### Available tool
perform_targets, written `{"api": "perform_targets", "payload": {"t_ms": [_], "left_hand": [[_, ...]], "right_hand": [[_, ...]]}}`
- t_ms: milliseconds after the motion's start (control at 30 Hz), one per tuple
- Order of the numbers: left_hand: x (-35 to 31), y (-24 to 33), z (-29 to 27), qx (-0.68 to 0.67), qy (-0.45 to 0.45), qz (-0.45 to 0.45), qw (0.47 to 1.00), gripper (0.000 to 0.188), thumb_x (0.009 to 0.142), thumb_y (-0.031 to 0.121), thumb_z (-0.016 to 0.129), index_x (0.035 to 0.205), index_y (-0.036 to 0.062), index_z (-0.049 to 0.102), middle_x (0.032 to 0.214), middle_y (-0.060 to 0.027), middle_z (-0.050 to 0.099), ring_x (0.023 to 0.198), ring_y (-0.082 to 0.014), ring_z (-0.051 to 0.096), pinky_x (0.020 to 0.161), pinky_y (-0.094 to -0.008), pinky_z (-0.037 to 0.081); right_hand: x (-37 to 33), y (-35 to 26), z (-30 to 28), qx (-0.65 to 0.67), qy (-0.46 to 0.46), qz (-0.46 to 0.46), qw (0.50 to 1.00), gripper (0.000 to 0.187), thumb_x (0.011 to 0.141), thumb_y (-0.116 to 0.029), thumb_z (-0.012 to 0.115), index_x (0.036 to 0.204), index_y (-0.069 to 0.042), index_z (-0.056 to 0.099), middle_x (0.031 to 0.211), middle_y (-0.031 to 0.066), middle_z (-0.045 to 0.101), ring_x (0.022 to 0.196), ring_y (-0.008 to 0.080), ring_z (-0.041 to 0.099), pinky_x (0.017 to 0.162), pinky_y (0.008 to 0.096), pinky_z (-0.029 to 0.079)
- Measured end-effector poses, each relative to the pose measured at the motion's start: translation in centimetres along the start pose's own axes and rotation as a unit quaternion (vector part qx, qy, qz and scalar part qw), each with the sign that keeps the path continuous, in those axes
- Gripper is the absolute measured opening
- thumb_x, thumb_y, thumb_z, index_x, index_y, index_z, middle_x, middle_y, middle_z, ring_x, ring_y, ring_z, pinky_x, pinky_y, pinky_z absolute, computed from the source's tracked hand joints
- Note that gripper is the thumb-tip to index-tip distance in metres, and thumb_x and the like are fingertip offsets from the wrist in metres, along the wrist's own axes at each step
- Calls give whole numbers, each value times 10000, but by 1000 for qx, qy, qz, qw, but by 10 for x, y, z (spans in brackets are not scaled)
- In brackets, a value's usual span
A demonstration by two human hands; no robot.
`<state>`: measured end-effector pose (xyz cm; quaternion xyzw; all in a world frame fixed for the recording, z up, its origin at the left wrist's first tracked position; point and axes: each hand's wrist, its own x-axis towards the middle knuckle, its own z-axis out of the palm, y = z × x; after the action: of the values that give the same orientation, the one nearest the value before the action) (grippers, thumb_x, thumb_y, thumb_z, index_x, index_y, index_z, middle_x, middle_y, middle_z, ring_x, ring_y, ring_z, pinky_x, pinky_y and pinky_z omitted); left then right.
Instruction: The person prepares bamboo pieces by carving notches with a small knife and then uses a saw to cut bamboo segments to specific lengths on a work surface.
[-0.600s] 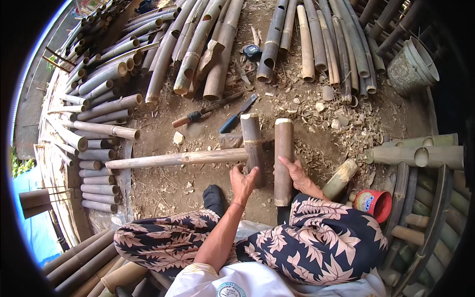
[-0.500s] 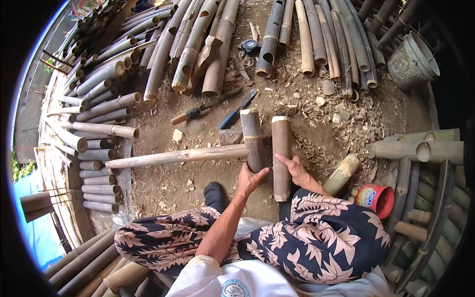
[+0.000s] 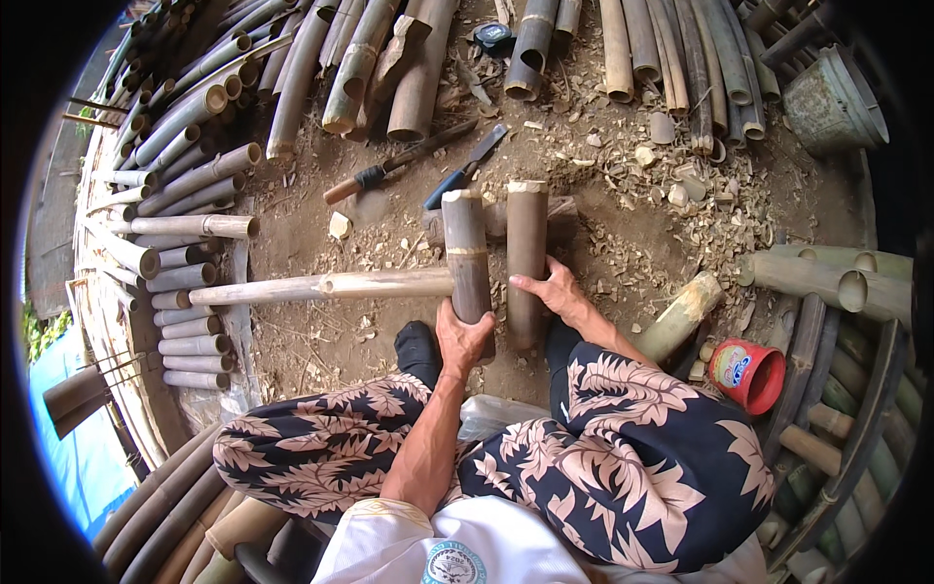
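My left hand (image 3: 464, 336) is closed around the lower part of a short, dark bamboo tube (image 3: 466, 234). A long, pale bamboo pole (image 3: 331, 286) meets this tube from the left, like a mallet's handle; the joint itself is partly hidden. My right hand (image 3: 556, 292) grips a second short, brown bamboo tube (image 3: 526, 229), thumb across its front. Both tubes stand nearly parallel with a narrow gap between them, their pale cut ends pointing away from me. Behind them a short log (image 3: 561, 216) lies on the ground.
A blue-handled chisel (image 3: 467, 167) and a wooden-handled tool (image 3: 342, 191) lie beyond the tubes. Wood chips (image 3: 671, 185) litter the dirt. Bamboo poles (image 3: 428, 88) lie around the far and left sides. A red tin (image 3: 747, 375) sits at right; a grey bucket (image 3: 835, 102) stands farther back.
The view has shifted, so the ground things appear higher. Both tubes have moved slightly left, and the left one has come toward me and straightened, showing more of the log behind.
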<state>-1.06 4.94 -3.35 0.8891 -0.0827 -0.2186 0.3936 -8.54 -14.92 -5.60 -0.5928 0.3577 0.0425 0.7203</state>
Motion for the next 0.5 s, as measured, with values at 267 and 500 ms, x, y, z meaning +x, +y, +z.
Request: {"api": "perform_targets", "payload": {"t_ms": [267,500], "left_hand": [[19,-19,-8,-72,16,10,997,595,661,319,758,1053,-68,532,980,-258,601,922,-396,596,847,-450,479],[21,-18,-6,-164,-28,9,986,684,689,332,829,1161,-38,501,1018,-230,653,916,-325,647,823,-405,516]], "right_hand": [[-7,-9,-20,391,-224,81,889,563,872,-361,686,1278,-6,527,1145,135,639,1059,241,616,967,420,476],[13,9,11,187,-66,8,980,751,818,-448,768,1353,-10,475,1182,141,626,1055,219,604,947,374,479]]}}
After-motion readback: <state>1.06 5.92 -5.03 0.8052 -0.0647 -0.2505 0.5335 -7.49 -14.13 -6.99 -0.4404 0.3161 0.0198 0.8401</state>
